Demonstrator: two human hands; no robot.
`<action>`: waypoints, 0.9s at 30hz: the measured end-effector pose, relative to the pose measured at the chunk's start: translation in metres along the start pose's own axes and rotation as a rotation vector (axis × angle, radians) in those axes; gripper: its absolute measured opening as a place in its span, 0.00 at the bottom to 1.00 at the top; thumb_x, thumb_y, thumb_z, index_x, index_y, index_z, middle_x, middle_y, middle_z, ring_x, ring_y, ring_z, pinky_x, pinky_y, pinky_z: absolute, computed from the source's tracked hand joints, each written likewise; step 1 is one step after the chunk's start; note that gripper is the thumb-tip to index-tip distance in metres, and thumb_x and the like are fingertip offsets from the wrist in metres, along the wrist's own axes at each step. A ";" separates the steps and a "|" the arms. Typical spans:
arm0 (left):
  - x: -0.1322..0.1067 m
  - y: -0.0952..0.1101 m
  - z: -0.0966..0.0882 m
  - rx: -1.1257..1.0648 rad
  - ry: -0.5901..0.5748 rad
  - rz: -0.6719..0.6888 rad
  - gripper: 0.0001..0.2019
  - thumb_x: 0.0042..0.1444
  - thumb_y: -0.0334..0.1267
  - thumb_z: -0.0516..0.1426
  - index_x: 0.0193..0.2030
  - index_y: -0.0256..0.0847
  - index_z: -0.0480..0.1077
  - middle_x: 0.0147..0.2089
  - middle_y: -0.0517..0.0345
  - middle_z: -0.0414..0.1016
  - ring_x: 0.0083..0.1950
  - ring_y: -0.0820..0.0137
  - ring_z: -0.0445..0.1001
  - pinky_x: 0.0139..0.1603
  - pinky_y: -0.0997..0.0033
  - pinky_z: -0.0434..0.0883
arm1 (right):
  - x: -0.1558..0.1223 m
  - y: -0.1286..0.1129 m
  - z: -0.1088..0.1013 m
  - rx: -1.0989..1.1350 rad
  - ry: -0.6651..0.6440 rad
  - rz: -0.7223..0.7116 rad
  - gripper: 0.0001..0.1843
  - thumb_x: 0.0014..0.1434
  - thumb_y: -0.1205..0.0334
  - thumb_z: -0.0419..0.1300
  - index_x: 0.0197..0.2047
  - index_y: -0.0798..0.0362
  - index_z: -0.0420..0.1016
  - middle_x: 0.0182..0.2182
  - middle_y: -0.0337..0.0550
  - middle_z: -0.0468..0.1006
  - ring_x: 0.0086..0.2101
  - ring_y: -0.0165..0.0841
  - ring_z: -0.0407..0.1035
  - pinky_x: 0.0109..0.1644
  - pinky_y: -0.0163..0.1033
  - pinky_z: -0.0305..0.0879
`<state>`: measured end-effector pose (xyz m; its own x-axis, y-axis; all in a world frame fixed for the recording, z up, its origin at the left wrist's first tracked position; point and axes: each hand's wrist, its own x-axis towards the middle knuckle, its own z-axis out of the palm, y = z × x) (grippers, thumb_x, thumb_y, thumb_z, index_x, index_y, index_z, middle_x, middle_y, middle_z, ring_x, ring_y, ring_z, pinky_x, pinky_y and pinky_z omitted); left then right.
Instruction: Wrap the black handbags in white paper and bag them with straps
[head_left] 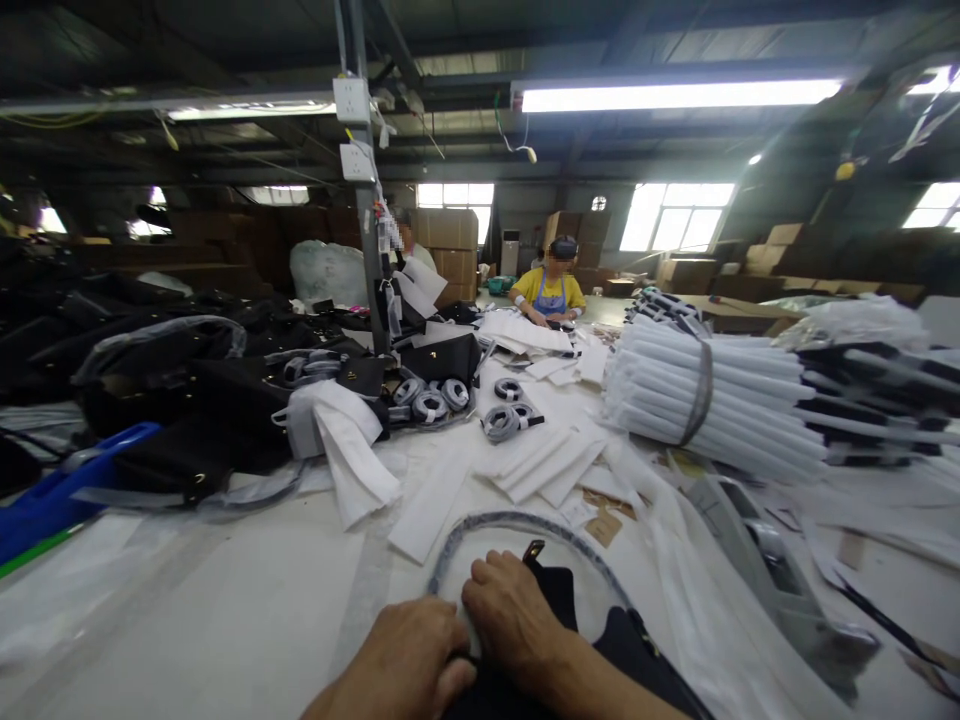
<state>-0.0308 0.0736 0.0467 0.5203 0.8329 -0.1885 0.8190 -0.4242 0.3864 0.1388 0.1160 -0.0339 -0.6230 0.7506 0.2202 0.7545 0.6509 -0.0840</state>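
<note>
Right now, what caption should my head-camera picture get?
The left hand and right hand rest on a black bag with a looped handle, on a paper-strewn table.

Head-worn, single view. Looks forward and down across the desk (225,600), close over left hand (409,655) and right hand (514,615) at lower edge, far into the hall (540,205) beyond.

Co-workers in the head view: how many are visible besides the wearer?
2. One co-worker in a yellow top sits at the far end of the table; another co-worker is left of them, partly hidden behind the grey post. More may be out of sight.
</note>
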 end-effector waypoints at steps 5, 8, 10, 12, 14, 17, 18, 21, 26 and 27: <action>0.041 -0.025 -0.027 -0.019 0.106 -0.095 0.10 0.60 0.43 0.54 0.39 0.54 0.77 0.40 0.68 0.82 0.44 0.69 0.78 0.44 0.74 0.69 | 0.003 0.001 0.009 0.073 0.127 0.047 0.05 0.61 0.65 0.59 0.33 0.51 0.72 0.32 0.41 0.74 0.37 0.37 0.63 0.43 0.43 0.54; 0.071 -0.049 -0.032 0.105 0.235 -0.273 0.16 0.61 0.40 0.51 0.54 0.43 0.71 0.56 0.53 0.76 0.58 0.61 0.72 0.58 0.63 0.66 | 0.005 0.002 0.008 0.114 0.135 0.088 0.05 0.62 0.66 0.57 0.33 0.51 0.71 0.33 0.40 0.74 0.37 0.36 0.63 0.43 0.43 0.54; 0.084 -0.061 -0.027 0.171 0.230 -0.322 0.22 0.58 0.39 0.55 0.59 0.38 0.66 0.63 0.44 0.69 0.64 0.57 0.67 0.62 0.59 0.63 | 0.005 0.003 0.007 0.161 0.123 0.119 0.04 0.62 0.65 0.58 0.34 0.50 0.72 0.35 0.40 0.74 0.38 0.36 0.64 0.44 0.43 0.55; 0.092 -0.067 -0.019 0.229 0.208 -0.330 0.25 0.54 0.38 0.58 0.60 0.36 0.65 0.66 0.40 0.64 0.66 0.55 0.64 0.63 0.57 0.62 | 0.004 0.003 0.007 0.219 0.132 0.137 0.03 0.61 0.64 0.59 0.40 0.49 0.73 0.41 0.40 0.75 0.43 0.37 0.65 0.48 0.43 0.57; 0.096 -0.068 -0.015 0.283 0.196 -0.323 0.25 0.54 0.36 0.59 0.59 0.36 0.65 0.67 0.38 0.63 0.67 0.54 0.63 0.63 0.56 0.62 | 0.004 0.004 0.009 0.273 0.154 0.133 0.12 0.61 0.63 0.60 0.49 0.47 0.72 0.50 0.40 0.74 0.51 0.39 0.64 0.56 0.44 0.56; 0.101 -0.069 -0.020 0.342 0.176 -0.305 0.19 0.55 0.34 0.58 0.54 0.37 0.68 0.62 0.41 0.68 0.63 0.54 0.67 0.61 0.53 0.65 | 0.004 0.005 0.015 0.320 0.151 0.135 0.20 0.63 0.60 0.59 0.58 0.45 0.69 0.59 0.39 0.69 0.59 0.41 0.59 0.64 0.48 0.50; 0.103 -0.069 -0.024 0.356 0.169 -0.300 0.17 0.55 0.34 0.58 0.52 0.38 0.69 0.59 0.42 0.71 0.61 0.54 0.69 0.60 0.53 0.66 | 0.004 0.005 0.017 0.332 0.136 0.144 0.20 0.63 0.59 0.59 0.59 0.45 0.68 0.60 0.39 0.69 0.60 0.42 0.59 0.65 0.49 0.50; 0.115 -0.072 -0.036 0.385 0.150 -0.301 0.10 0.58 0.35 0.58 0.46 0.36 0.72 0.50 0.45 0.76 0.56 0.56 0.73 0.57 0.51 0.67 | 0.005 0.007 0.023 0.366 0.104 0.158 0.20 0.64 0.57 0.58 0.59 0.45 0.68 0.61 0.40 0.68 0.61 0.45 0.59 0.65 0.51 0.52; 0.160 -0.072 -0.053 0.358 0.154 -0.278 0.13 0.61 0.44 0.58 0.47 0.37 0.72 0.49 0.52 0.75 0.50 0.63 0.74 0.53 0.52 0.71 | 0.009 0.010 0.032 0.376 0.108 0.142 0.21 0.61 0.54 0.60 0.57 0.45 0.70 0.59 0.41 0.71 0.60 0.46 0.61 0.64 0.52 0.56; 0.173 -0.070 -0.055 0.338 0.174 -0.259 0.14 0.62 0.44 0.58 0.49 0.38 0.71 0.50 0.52 0.74 0.50 0.63 0.74 0.53 0.52 0.72 | 0.010 0.010 0.033 0.374 0.110 0.148 0.21 0.61 0.54 0.61 0.57 0.45 0.70 0.59 0.41 0.71 0.59 0.46 0.61 0.64 0.52 0.56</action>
<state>-0.0119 0.2668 0.0363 0.2637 0.9617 -0.0748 0.9646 -0.2625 0.0250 0.1337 0.1337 -0.0647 -0.4723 0.8356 0.2805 0.6946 0.5488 -0.4651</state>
